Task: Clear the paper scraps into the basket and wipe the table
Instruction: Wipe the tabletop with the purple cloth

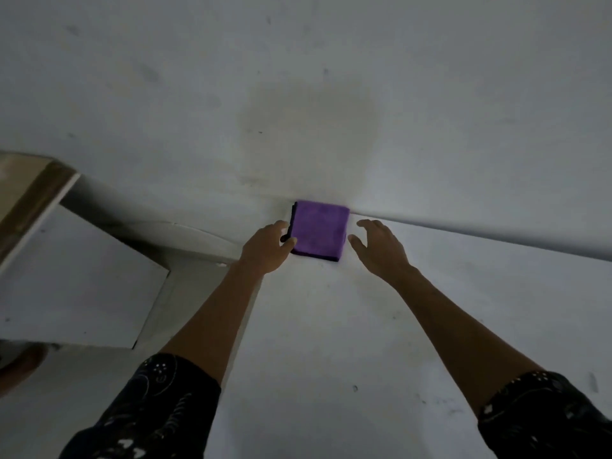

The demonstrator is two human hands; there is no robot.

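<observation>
1. Hands, head cam (only view we get): both are reached out to the far edge of the tabletop (331, 326), one either side of the purple cloth (319, 230).
2. Left hand (270, 245) is on the cloth. Thumb lies over the near-left corner and the fingers curl in at the left edge, so it looks like a pinch on that side. Can't see under the fingers tho.
3. Right hand (377, 246) is spread and loose w/ nothing in it. Its thumb tip sits just beside the cloth's right edge, and I can't tell if it's actually touching.
4. Cloth is folded flat into a rough square w/ a dark layer showing along the left and near edges. It lies right where the tabletop meets the wall (298, 94). No real long axis imo, and its sides run approx. square to the wall.
5. Key relation: the cloth is dead ahead, between the hands. Left is the nearer one and has contact, so I'd guess it takes the cloth and the right just helps or backs off.
6. No paper scraps or basket in shot, so my read is scraps are done and this is the wipe part.
7. Other stuff: white panel (76, 276) lower left, dark patterned sleeves (149, 409) at the bottom.
</observation>
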